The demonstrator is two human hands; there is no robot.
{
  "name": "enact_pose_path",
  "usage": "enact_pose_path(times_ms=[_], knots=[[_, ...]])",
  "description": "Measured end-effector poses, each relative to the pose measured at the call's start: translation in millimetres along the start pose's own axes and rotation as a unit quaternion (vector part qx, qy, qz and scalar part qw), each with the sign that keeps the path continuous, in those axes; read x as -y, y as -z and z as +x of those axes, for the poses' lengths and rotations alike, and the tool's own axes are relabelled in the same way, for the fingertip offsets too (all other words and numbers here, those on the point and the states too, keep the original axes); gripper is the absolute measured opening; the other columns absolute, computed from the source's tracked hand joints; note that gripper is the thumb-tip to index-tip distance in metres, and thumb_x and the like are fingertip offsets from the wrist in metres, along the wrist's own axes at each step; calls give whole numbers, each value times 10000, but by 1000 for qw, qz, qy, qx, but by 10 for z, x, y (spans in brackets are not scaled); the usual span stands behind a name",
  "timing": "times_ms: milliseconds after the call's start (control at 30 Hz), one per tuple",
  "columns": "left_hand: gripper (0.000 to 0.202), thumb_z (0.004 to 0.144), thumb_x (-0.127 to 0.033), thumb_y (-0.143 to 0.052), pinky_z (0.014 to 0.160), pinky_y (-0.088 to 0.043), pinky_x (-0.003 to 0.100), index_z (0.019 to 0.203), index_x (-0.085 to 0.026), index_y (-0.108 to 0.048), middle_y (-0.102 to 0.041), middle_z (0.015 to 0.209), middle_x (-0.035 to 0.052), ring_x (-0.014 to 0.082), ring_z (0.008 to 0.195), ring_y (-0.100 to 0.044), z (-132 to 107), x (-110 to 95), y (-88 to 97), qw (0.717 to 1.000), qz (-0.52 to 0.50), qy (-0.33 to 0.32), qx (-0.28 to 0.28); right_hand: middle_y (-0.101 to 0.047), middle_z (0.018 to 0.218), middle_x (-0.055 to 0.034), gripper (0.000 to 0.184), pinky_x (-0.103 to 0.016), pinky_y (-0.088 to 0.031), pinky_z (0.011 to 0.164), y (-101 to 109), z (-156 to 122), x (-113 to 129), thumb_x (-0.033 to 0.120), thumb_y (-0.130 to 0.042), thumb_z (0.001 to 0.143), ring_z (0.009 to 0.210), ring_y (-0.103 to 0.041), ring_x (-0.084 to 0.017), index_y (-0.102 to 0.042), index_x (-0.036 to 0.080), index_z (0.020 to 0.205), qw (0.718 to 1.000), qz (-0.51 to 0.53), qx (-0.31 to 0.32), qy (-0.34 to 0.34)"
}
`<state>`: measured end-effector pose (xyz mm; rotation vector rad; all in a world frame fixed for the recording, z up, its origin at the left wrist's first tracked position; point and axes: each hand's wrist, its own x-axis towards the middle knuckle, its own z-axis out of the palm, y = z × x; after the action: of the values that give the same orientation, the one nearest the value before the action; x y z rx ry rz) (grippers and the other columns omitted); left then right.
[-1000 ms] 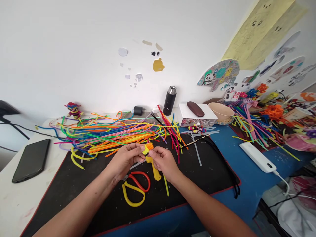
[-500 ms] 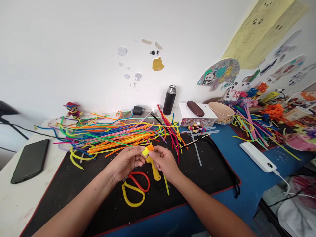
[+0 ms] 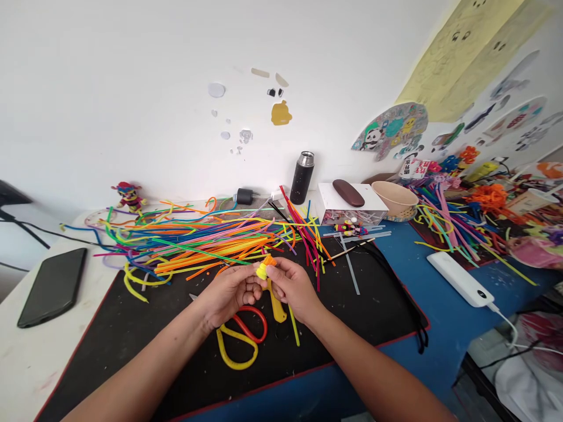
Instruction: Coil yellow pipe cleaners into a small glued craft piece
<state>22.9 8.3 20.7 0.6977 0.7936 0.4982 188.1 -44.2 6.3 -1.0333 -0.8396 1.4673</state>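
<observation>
Over a black mat, my left hand and my right hand meet and pinch a small coil of yellow and orange pipe cleaner between their fingertips. Both hands are closed on it. Just below them lie red and yellow scissors and a yellow glue gun, partly hidden by my fingers. A big heap of coloured pipe cleaners spreads across the table right behind my hands.
A dark phone lies at the left edge. A black flask, a white box, a beige bowl stand at the back. A white power bank rests on the blue surface at right, beside more craft clutter.
The hands have turned the small coil slightly and drifted a little down; everything on the table stays where it was.
</observation>
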Motion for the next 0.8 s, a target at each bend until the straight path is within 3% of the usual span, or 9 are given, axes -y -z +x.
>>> enact_pose_path(times_ms=[200, 300, 400, 500, 567, 667, 800], knots=[[571, 780, -691, -796, 564, -531, 218, 784, -124, -730, -709, 722, 73, 148, 620, -662, -12, -92, 79, 986, 155, -68, 1, -430, 461, 128, 462, -212, -154, 386, 17, -3, -15, 558, -869, 745, 370, -246, -36, -669, 170, 899, 1000, 14, -14, -9], [540, 794, -663, -803, 653, -572, 271, 991, -170, -703, -705, 787, 31, 170, 699, -683, -67, -186, 109, 970, 204, -133, -10, -419, 457, 130, 454, -209, -148, 389, 37, -5, -27, 553, -881, 734, 374, -240, -34, -634, 184, 828, 999, 18, -26, -17], [508, 808, -564, -834, 697, -570, 305, 1102, -190, -658, -708, 879, 31, 183, 762, -680, -123, -198, 77, 952, 262, -159, 22, -395, 444, 134, 470, -208, -143, 386, 37, 6, -41, 568, -882, 725, 372, -245, -36, -604, 194, 782, 999, 15, -29, -20], [451, 792, -479, -862, 719, -542, 298, 1062, -197, -637, -705, 915, 30, 181, 797, -667, -151, -142, 8, 934, 305, -185, 30, -404, 454, 132, 479, -205, -152, 381, 6, 21, -55, 572, -883, 720, 372, -251, -34, -589, 196, 765, 999, 16, -25, -16], [416, 790, -457, -858, 714, -532, 294, 1025, -204, -626, -694, 877, 13, 176, 779, -657, -159, -114, -29, 927, 318, -200, 5, -411, 463, 132, 478, -204, -158, 379, -20, 28, -58, 564, -887, 718, 369, -257, -33, -586, 196, 766, 999, 20, -19, -16], [393, 797, -474, -839, 673, -530, 294, 989, -210, -619, -667, 781, -12, 171, 712, -637, -171, -113, -56, 927, 316, -200, -22, -413, 464, 132, 470, -203, -156, 381, -47, 29, -44, 559, -884, 726, 368, -268, -36, -588, 196, 776, 1000, 23, -11, -14], [372, 807, -491, -819, 673, -554, 307, 956, -204, -636, -695, 794, 7, 177, 702, -661, -188, -129, -63, 935, 299, -191, -26, -394, 438, 138, 466, -207, -156, 384, -48, 21, -8, 576, -863, 750, 359, -244, -38, -589, 200, 783, 1000, 19, -4, -6]])
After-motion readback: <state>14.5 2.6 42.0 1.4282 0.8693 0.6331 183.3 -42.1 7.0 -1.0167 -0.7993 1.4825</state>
